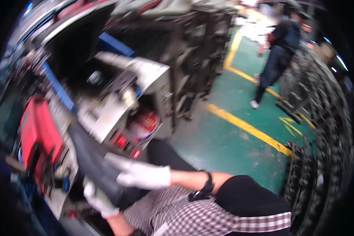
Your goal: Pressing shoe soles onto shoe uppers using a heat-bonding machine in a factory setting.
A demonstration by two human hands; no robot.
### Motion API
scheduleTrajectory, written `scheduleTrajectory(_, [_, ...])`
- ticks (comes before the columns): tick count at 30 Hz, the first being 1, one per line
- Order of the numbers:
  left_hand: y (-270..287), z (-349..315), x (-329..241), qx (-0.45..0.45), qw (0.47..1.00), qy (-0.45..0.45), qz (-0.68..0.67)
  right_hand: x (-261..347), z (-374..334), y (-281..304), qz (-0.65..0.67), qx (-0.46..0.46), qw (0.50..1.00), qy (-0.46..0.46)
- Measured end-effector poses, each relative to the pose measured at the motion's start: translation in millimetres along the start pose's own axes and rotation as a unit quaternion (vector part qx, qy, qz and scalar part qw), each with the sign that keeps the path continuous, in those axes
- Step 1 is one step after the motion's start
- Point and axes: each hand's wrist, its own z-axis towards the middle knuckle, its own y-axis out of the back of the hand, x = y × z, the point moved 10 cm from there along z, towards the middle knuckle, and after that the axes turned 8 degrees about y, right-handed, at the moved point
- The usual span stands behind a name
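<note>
A long, dark grey piece (93, 153), smooth and shaped like a padded seat, lies slantwise in front of my body; motion blur hides its exact kind. My right hand (143, 174), in a white glove, rests on its upper side with the fingers stretched out and apart. At the near end, my left hand (100, 200), gloved too, grips the lower edge, and some of its fingers are hidden. The far end of the piece reaches over the cluttered workbench (100, 118).
A red case-like object (41, 129) stands at the left. Beside the bench is a round red-and-white container (144, 125). Dark racks (196, 51) stand beyond. A person (281, 51) walks on the green floor (220, 137) with yellow lines; dark stacked parts (322, 129) line the right side.
</note>
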Motion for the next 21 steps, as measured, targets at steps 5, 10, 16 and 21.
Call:
scheduleTrajectory(5, [-4, 17, 20, -0.004, 0.999, 0.014, -0.032, 11, -12, 24, -0.013, -0.075, 0.996, -0.045])
scheduleTrajectory(10, [-16, 6, 24, -0.025, 0.994, 0.049, -0.096, 3, -16, 25, -0.034, -0.063, 0.997, -0.041])
scheduleTrajectory(16, [-23, 3, 26, -0.031, 0.996, 0.046, -0.069, 9, -17, 25, 0.040, -0.092, 0.995, -0.021])
scheduleTrajectory(21, [-33, 3, 23, 0.033, 0.994, 0.035, -0.103, 25, -21, 19, 0.003, -0.084, 0.996, 0.005])
